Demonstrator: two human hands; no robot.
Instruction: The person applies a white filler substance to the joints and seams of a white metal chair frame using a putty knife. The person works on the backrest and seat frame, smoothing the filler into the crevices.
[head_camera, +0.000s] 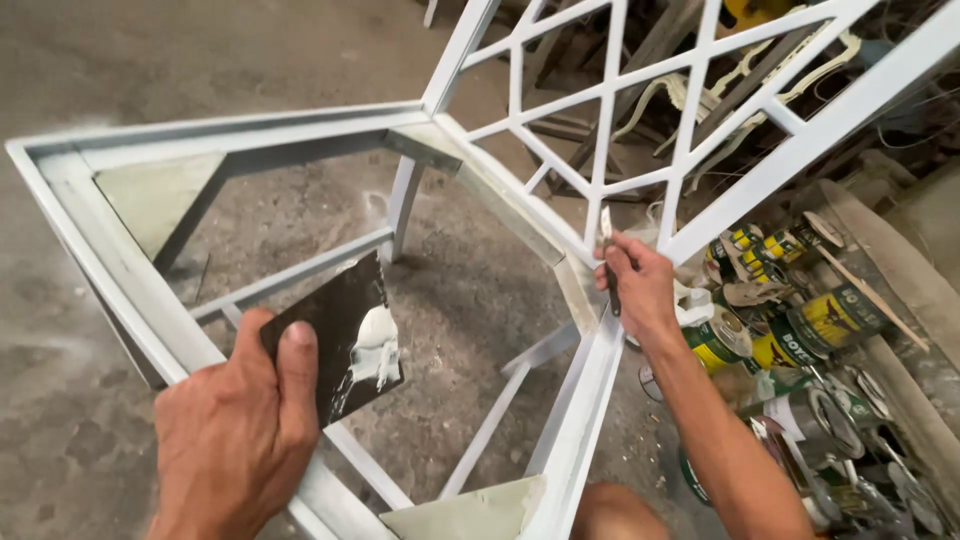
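Two hands at work over a white chair frame (140, 300) with no seat, tipped so that its lattice back (640, 120) slants up and away to the right. Right hand (640, 285) wrapped tight round the dark handle of a putty knife (606, 250), grip pressed together on it, thumb side up. Long axis of the knife close to upright, leaning slightly left, pale blade rising out of the top of the fist. Blade tip touching or just shy of the joint where the lower lattice bars run into the seat rail; cannot tell which. That joint directly above and just beyond the right grip, so far nearer the right hand than the left. Left hand (235, 435) lower and well apart to the left, thumb on top and fingers beneath, pinching the near corner of a dark flat board (345, 330). Board tilted, held over the open seat, carrying a smear of white filler (375, 350) on its right half. Filler thus down and left of the blade, across the open seat from it. Many paint tins (800, 340) crowded on the floor (470, 290) to the right, beneath the right forearm.
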